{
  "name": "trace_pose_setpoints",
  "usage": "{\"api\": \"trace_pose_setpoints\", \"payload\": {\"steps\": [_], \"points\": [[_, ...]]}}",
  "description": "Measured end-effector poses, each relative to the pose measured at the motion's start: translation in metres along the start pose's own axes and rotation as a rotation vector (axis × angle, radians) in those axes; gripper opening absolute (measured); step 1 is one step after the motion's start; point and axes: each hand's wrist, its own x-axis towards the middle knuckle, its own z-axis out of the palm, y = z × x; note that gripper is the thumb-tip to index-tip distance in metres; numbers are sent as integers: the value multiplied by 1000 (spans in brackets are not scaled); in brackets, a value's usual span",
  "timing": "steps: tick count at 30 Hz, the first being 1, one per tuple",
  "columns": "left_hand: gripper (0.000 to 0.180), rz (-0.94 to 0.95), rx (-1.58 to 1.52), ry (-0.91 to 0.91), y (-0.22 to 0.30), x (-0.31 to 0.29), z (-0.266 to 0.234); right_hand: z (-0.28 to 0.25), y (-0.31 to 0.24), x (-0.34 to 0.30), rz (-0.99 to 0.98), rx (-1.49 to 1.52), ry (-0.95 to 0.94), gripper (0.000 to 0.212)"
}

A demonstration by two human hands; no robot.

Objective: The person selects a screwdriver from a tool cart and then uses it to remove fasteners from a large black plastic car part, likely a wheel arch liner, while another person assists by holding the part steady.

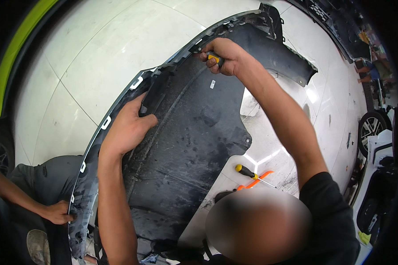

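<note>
A large dark bumper cover [177,154] lies with its inner side up, running from lower left to upper right. My left hand [126,126] grips its left edge part; the thumb rests on the inner side, while the other fingers are largely hidden behind a black flap. Farther up, my right hand [223,57] is closed round a screwdriver [214,58] with a yellow-and-grey handle, held against the bumper's far edge. The fist hides its shaft and tip. White clip openings [106,123] line the bumper's left rim.
Another person's hand [59,213] holds the bumper's rim at lower left. On the tiled floor [88,66] lie a black-and-yellow screwdriver [246,171] and an orange pry tool [255,180]. Another dark car part [336,31] lies upper right, near a wheel [372,128]. A yellow-green car edge [9,57] curves at left.
</note>
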Motion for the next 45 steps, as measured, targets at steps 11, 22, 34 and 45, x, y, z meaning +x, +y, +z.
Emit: {"api": "trace_pose_setpoints", "payload": {"steps": [11, 22, 34, 45], "points": [[65, 15, 97, -4, -4, 0, -6, 5, -8, -11, 29, -35, 29, 9], [70, 48, 89, 8, -12, 2, -6, 10, -15, -4, 63, -200, 38, 32], [74, 80, 150, 0, -10, 2, -8, 3, -28, -6, 106, -386, -51, 33], [75, 129, 229, -18, -18, 8, -7, 3, -24, 7, 94, -362, -24, 25]]}}
